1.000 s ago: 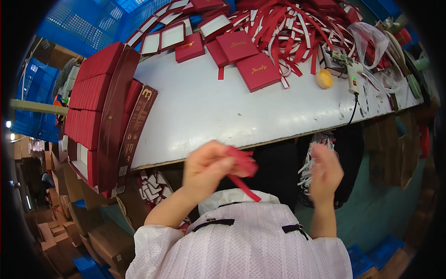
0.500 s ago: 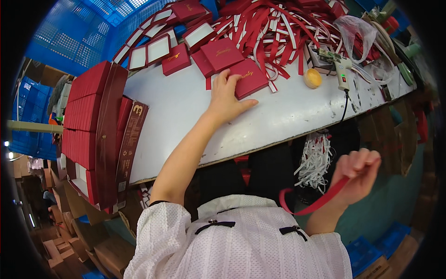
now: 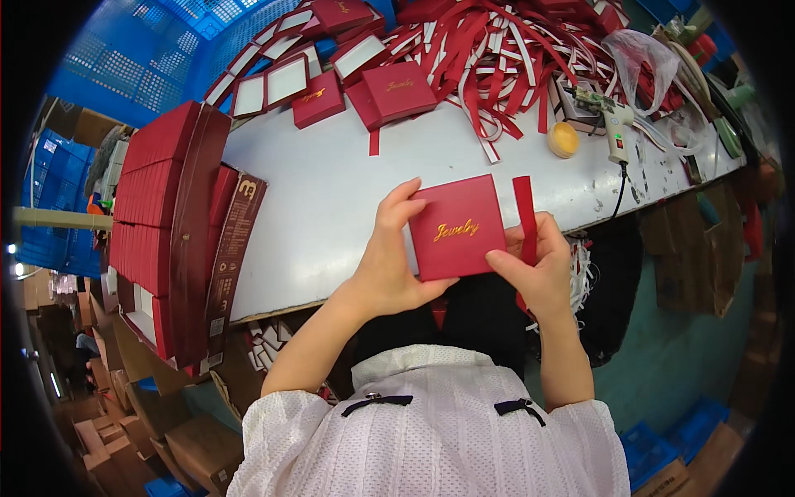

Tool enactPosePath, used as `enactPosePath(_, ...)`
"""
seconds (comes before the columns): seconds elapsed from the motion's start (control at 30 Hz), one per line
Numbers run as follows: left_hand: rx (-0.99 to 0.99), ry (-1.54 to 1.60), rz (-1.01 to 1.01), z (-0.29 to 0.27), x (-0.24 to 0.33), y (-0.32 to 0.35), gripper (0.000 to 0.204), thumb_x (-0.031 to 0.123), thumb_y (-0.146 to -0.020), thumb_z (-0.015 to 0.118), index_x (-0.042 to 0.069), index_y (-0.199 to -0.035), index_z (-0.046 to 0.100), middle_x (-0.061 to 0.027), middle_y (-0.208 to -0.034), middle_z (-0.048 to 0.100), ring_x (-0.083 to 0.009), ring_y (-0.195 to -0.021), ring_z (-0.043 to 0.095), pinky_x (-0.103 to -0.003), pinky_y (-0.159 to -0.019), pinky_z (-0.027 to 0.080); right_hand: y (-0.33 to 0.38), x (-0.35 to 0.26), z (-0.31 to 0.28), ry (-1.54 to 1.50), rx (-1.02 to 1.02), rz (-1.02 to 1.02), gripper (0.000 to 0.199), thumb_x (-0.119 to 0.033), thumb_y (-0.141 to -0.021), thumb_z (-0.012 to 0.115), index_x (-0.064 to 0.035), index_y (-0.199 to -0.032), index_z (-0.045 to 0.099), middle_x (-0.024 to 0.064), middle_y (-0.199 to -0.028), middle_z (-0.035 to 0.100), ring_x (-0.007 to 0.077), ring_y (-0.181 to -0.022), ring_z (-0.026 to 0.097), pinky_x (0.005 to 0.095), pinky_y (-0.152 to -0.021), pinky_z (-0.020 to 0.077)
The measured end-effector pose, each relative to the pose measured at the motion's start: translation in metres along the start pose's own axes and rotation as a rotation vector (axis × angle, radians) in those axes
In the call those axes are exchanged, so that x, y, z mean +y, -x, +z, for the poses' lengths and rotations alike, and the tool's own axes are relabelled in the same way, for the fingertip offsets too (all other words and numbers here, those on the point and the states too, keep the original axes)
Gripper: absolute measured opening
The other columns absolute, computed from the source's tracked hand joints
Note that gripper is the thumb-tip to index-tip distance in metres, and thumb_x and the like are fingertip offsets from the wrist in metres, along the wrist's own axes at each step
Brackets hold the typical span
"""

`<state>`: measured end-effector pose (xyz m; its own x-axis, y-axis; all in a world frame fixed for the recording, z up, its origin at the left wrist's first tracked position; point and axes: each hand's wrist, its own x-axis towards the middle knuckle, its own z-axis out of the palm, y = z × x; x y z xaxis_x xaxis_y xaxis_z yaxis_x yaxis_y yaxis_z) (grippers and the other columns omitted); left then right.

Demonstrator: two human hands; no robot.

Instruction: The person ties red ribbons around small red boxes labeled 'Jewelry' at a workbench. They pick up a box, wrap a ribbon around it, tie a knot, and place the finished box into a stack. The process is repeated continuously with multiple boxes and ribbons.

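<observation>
- The left hand (image 3: 387,261) is grasping the red box (image 3: 454,207) by its left side.
- The right hand (image 3: 540,269) is grasping a red ribbon (image 3: 523,203), its thumb touching the box's near right corner.
- The box is hovering above the white surface (image 3: 323,199)'s near edge.

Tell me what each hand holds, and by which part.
The left hand holds the red box by its left and lower edges; the right hand grips its lower right corner, plus a red ribbon partway along.
</observation>
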<state>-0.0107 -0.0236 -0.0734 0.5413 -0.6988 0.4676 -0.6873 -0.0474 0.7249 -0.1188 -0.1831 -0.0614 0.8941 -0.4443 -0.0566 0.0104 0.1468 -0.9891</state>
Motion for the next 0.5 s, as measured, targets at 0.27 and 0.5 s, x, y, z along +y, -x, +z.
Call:
enactPosePath(0.27, 0.375, 1.054, -0.308, 0.027, 0.022, 0.039, 0.037, 0.014, -0.08, 0.053, 0.004, -0.112, 0.039, -0.0052, -0.106, 0.049, -0.0168, -0.098, 0.048, -0.032, -0.086, 0.037, 0.002, -0.006, 0.04, -0.445, 0.033, 0.161, 0.019, 0.0, -0.073, 0.057, -0.0022, -0.085, 0.043, 0.006, -0.076, 0.055, 0.0089, -0.065, 0.054, 0.0195, -0.055, 0.0456)
enactPosePath(0.5, 0.459, 1.204, -0.435, 0.002, 0.046, 0.008, 0.027, 0.022, -0.089, 0.032, 0.001, -0.105, 0.039, -0.0134, -0.1, 0.051, -0.0224, -0.086, 0.056, -0.036, -0.072, 0.049, 0.02, -0.024, 0.017, 0.16, -0.173, -0.138, 0.012, -0.006, -0.075, 0.052, 0.0036, -0.068, 0.056, 0.0094, -0.078, 0.057, 0.0127, -0.066, 0.053, 0.0231, -0.061, 0.0415)
